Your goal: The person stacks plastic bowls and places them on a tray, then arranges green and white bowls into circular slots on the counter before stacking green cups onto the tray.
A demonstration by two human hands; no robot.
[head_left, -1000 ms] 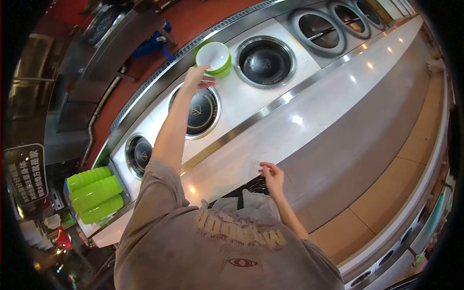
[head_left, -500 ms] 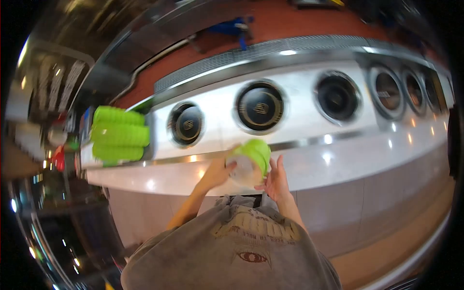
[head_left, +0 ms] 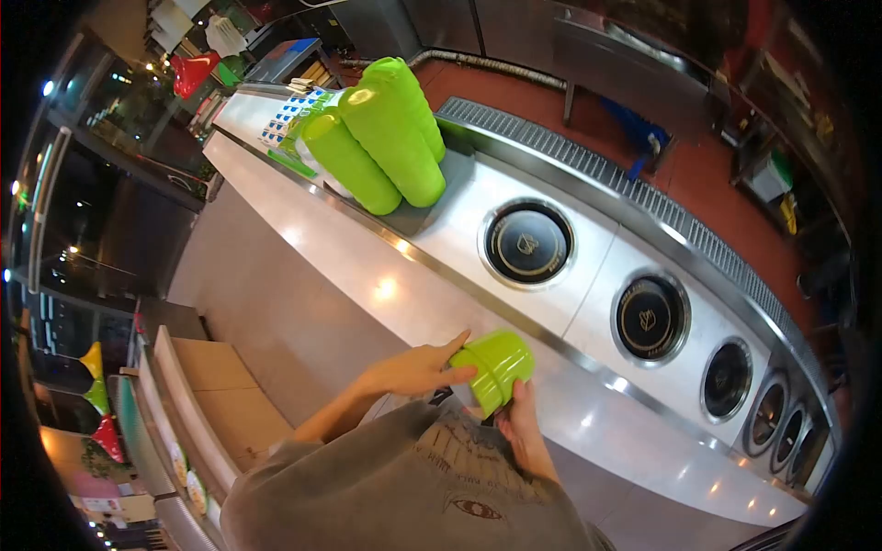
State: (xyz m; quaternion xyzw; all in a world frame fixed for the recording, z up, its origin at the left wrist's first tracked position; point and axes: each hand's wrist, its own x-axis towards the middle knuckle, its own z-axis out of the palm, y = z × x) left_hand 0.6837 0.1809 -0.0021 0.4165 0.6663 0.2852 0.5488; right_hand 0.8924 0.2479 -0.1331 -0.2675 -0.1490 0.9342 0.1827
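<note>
Close to my body, both hands hold a few nested lime-green bowls (head_left: 496,360), tilted with the pale opening toward me. My left hand (head_left: 418,369) grips them from the left, thumb and fingers on the rim side. From below on the right, my right hand (head_left: 524,424) supports them, its fingers partly hidden behind the bowls. Several tall stacks of matching green bowls (head_left: 390,138) stand on the counter ahead, up and to the left of my hands.
A steel counter (head_left: 514,188) runs diagonally, with several round black-centred wells (head_left: 528,242) set in it. A pale ledge (head_left: 386,285) lines its near side. Behind it are a metal grating (head_left: 588,156) and a reddish floor (head_left: 542,115). Blue-and-white packets (head_left: 296,115) lie beyond the bowl stacks.
My view has swung left toward the bowl stacks, which now appear larger and nearer. The held bowls have turned in my hands and show more of their green outside.
</note>
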